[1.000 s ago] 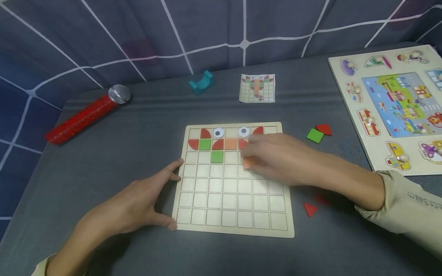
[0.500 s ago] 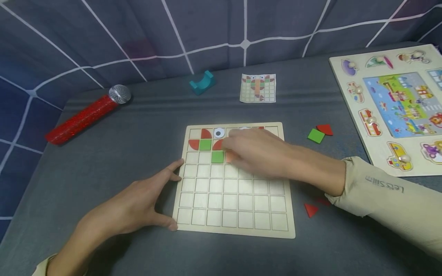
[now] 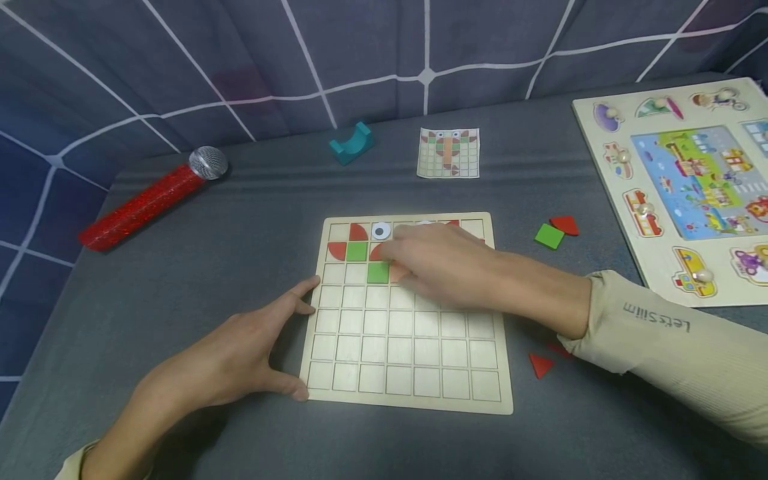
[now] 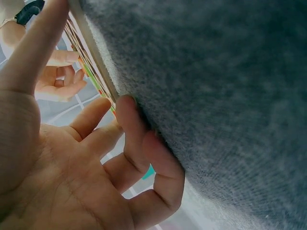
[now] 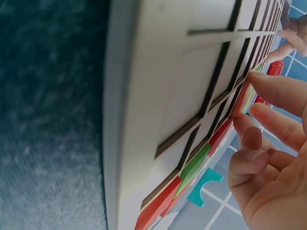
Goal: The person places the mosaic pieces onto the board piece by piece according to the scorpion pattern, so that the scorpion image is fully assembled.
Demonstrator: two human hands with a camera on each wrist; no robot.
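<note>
In the head view a pale wooden grid board [image 3: 399,350] lies flat, with red, green and eye-printed tiles in its upper rows. My right hand [image 3: 453,263] is over those rows and pinches an orange square tile [image 3: 397,273], right beside a green square tile [image 3: 378,272]. Thumb and fingers stand on either side of the orange tile [image 5: 243,98] in the right wrist view, close against the board. My left hand [image 3: 231,360] is spread along the board's left side, thumb at the lower corner, fingertips at the edge. The right hand hides several tiles.
A small printed pattern card [image 3: 447,160] lies behind the board, near a teal arch block [image 3: 351,144]. Loose to the right are a green tile [image 3: 549,236], a red tile [image 3: 565,225] and red triangles [image 3: 541,365]. A knob puzzle [image 3: 612,193] and red microphone [image 3: 144,203] flank them.
My right hand has moved left across the board with the orange tile, to the cell beside the green one, and now barely moves. The left hand has stayed put.
</note>
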